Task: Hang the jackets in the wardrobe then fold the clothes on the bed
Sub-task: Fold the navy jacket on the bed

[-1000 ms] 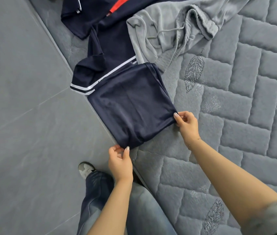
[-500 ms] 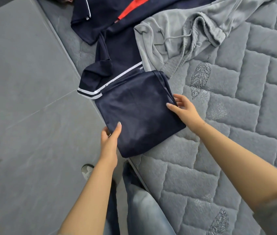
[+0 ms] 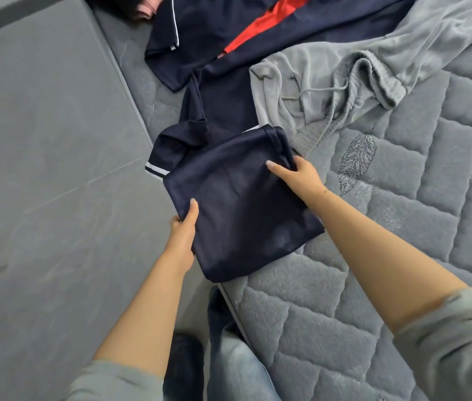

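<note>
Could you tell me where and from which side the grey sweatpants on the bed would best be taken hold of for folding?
Probably at the ribbed waistband, where the drawstring hangs. The grey sweatpants lie crumpled on the bed with that band bunched and raised, facing the person, so coming from the near side and pinching its two ends looks easiest. Both hands now grip the folded navy garment.

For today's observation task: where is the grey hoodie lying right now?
In the head view, the grey hoodie lies on the bed, upper right, beside the folded navy garment and overlapping the navy-and-red top.
</note>
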The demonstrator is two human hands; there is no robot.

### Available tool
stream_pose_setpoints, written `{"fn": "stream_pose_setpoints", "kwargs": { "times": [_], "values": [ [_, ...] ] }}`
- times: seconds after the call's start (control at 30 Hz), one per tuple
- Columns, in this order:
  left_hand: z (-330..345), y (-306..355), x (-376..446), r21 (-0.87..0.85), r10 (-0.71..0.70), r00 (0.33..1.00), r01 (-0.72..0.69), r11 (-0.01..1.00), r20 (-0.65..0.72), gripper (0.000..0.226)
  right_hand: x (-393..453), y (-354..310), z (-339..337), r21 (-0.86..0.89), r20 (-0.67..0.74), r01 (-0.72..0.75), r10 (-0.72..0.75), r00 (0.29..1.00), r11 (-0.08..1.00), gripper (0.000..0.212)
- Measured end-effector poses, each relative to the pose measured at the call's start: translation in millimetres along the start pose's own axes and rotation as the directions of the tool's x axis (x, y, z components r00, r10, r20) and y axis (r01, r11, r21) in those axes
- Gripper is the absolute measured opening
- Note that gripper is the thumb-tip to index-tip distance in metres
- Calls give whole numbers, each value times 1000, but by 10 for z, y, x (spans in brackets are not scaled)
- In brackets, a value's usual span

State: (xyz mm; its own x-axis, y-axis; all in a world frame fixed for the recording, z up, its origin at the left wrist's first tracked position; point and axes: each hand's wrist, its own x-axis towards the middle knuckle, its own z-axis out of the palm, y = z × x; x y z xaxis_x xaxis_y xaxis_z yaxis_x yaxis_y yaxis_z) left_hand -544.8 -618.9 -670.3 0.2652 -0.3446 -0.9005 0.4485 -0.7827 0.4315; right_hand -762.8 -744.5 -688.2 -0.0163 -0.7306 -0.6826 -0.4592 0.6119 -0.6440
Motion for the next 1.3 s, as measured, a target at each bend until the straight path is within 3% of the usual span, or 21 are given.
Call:
{"fn": "stream_pose_setpoints", "kwargs": {
  "times": [0.13, 0.23, 0.3, 0.5, 0.67, 0.77, 0.87, 1.0, 1.17, 1.3],
  "values": [
    [20, -3, -165, 90, -95, 975, 78, 993, 201, 57, -178, 35, -78, 113, 341, -243, 192, 920, 963, 49],
    [9, 111, -389, 22, -113, 943, 112, 993, 313, 40, -379, -65, -120, 134, 443, -343, 253, 860, 930, 59],
    [-120, 217, -608, -61, -87, 937, 114, 992, 338, 27, -574, -212, -163, 197, 455, -330, 212, 865, 923, 64],
    [-777, 573, -1485, -204, 27, 934, 49, 978, 357, 31, -1469, -1144, -199, 253, 545, -200, 32, 838, 947, 56],
    [-1648, 967, -2355, -162, 267, 895, -223, 961, 358, 48, -2363, -2102, 143, 231, 647, -72, -98, 756, 970, 34],
    [-2338, 1083, -2896, -250, 388, 885, -326, 912, 259, 44, -3006, -2585, 601, 143, 700, 52, -138, 701, 988, 32],
    [-3106, 1096, -3455, -427, 430, 894, -341, 837, 128, 28, -3654, -3008, 1161, 69, 771, 141, -142, 620, 988, 41],
    [-4169, 990, -4242, -596, 518, 850, -466, 654, -96, 18, -4564, -3545, 2018, -34, 849, 298, -130, 513, 954, 43],
    [-5419, 756, -5161, -649, 550, 770, -604, 463, -323, 21, -5762, -4097, 3148, -34, 939, 410, -111, 326, 911, 40],
    [-6281, 620, -5753, -599, 482, 674, -731, 326, -560, 34, -6616, -4494, 4001, 10, 987, 455, -83, 140, 891, 41]
  ]
}}
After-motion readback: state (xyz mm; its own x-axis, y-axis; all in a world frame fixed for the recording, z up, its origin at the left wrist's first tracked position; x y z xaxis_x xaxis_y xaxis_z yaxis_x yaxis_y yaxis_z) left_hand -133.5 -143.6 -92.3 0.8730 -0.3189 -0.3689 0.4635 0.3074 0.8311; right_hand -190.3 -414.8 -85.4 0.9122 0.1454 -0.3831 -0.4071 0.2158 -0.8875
